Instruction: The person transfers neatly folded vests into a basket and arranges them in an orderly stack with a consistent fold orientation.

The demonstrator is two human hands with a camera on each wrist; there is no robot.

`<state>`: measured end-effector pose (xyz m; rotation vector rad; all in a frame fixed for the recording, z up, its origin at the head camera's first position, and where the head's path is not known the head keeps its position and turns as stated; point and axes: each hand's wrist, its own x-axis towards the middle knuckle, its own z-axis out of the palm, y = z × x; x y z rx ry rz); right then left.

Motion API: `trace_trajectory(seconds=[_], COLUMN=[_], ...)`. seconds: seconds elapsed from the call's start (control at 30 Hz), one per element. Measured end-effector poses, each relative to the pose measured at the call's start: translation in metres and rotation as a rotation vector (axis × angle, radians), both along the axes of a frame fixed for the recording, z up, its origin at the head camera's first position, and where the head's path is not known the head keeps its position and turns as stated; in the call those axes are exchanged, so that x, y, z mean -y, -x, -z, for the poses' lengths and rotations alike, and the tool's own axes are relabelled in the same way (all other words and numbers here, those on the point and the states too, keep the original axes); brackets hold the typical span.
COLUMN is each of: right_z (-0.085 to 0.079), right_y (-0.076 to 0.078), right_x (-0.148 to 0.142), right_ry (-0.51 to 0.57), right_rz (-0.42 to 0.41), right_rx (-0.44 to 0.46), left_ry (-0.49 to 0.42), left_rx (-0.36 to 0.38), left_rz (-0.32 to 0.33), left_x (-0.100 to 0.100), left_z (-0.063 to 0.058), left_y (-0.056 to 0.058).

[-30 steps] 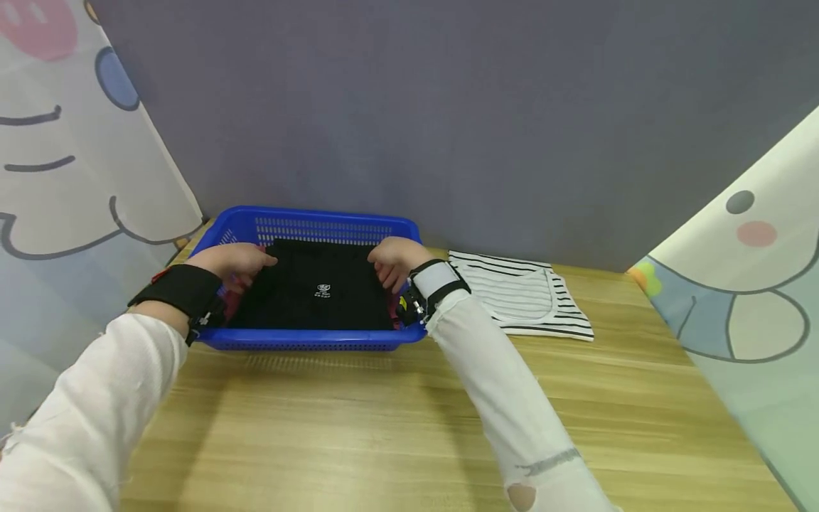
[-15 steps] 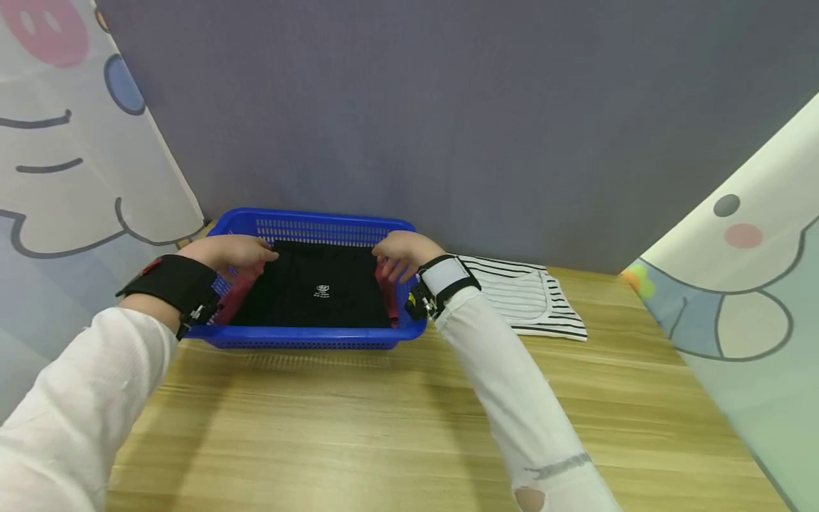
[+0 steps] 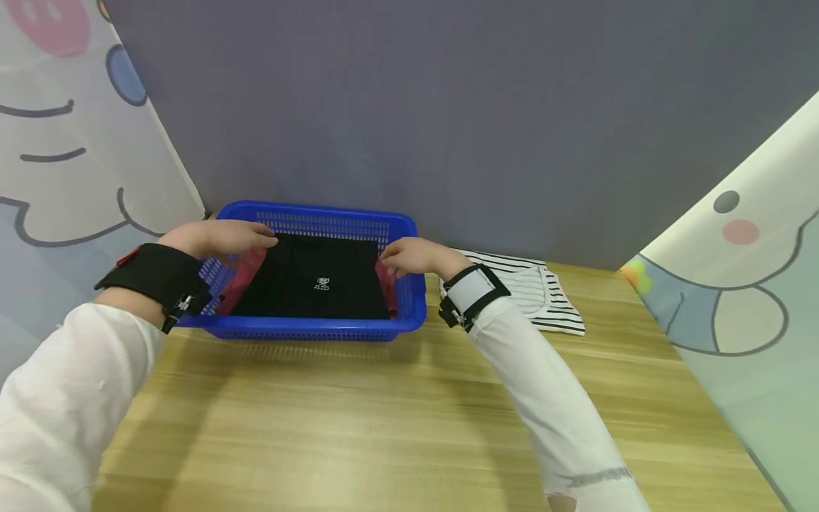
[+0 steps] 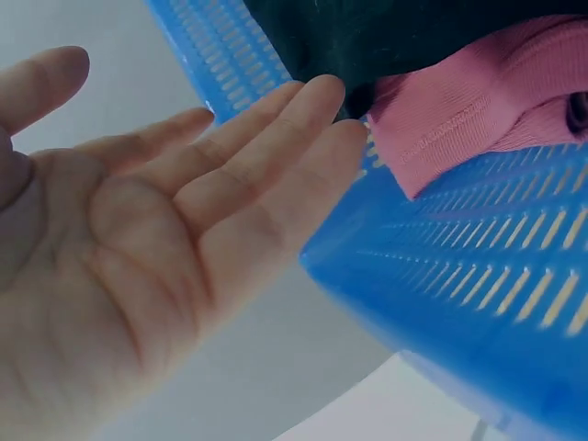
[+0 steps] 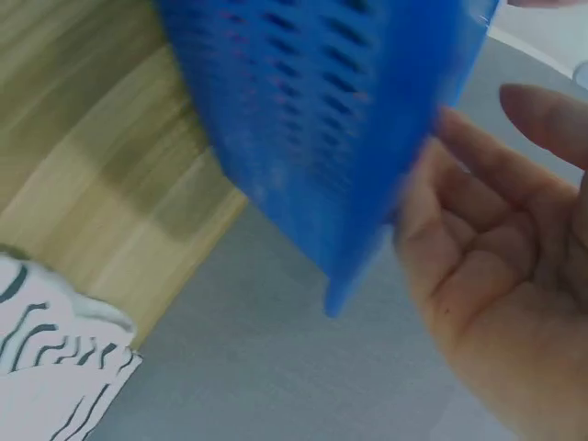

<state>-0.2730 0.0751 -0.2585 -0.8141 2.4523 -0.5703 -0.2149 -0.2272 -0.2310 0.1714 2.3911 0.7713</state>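
Observation:
A folded black garment (image 3: 307, 281) with a small white print lies in a blue plastic basket (image 3: 307, 324), on top of pink ribbed cloth (image 3: 387, 286). My left hand (image 3: 224, 238) hovers over the basket's left side. In the left wrist view its fingers (image 4: 266, 156) are nearly straight, hold nothing, and appear beside the basket's corner and the dark cloth. Over the right rim is my right hand (image 3: 412, 256), its fingers loosely bent. In the right wrist view this hand (image 5: 496, 248) looks relaxed near the rim, partly hidden behind it, with no cloth seen in it.
A folded white shirt with black stripes (image 3: 559, 313) lies on the wooden table (image 3: 307, 427) to the right of the basket. A grey partition (image 3: 409, 121) stands right behind both. Cartoon-printed sheets (image 3: 742, 299) flank the table.
Both hands have drawn outward from the black garment, the right one rightward to the rim and the left one slightly left. More pink cloth shows on both sides.

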Motion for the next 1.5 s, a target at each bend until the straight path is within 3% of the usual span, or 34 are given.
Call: trace_trajectory(seconds=[0.2, 0.37, 0.57, 0.7, 0.87, 1.1, 1.3, 1.5], right_z=[0.013, 0.023, 0.034, 0.044, 0.057, 0.071, 0.083, 0.088], right_y=[-0.005, -0.015, -0.029, -0.034, -0.037, -0.042, -0.052, -0.065], right_x=[-0.016, -0.017, -0.014, -0.017, -0.023, -0.031, -0.044, -0.064], right_ry=[0.041, 0.024, -0.004, 0.088, 0.442, 0.783, 0.859, 0.941], right_rz=[-0.020, -0.059, -0.098, -0.047, 0.123, 0.197, 0.194, 0.192], right_rx=[-0.226, -0.393, -0.527, -0.586, -0.540, -0.473, -0.452, -0.353], left_ry=[0.073, 0.145, 0.241, 0.258, 0.208, 0.146, 0.108, 0.095], left_rx=[-0.049, -0.137, -0.223, -0.332, -0.533, -0.802, -1.042, -1.180], left_rz=[0.143, 0.262, 0.306, 0.258, 0.102, -0.088, -0.144, -0.137], left_x=[-0.032, -0.061, -0.084, -0.095, -0.106, -0.112, -0.114, -0.114], left_z=[-0.001, 0.004, 0.019, 0.037, 0.057, 0.078, 0.092, 0.095], left_y=[-0.007, -0.024, -0.048, -0.056, -0.064, -0.073, -0.080, -0.080])
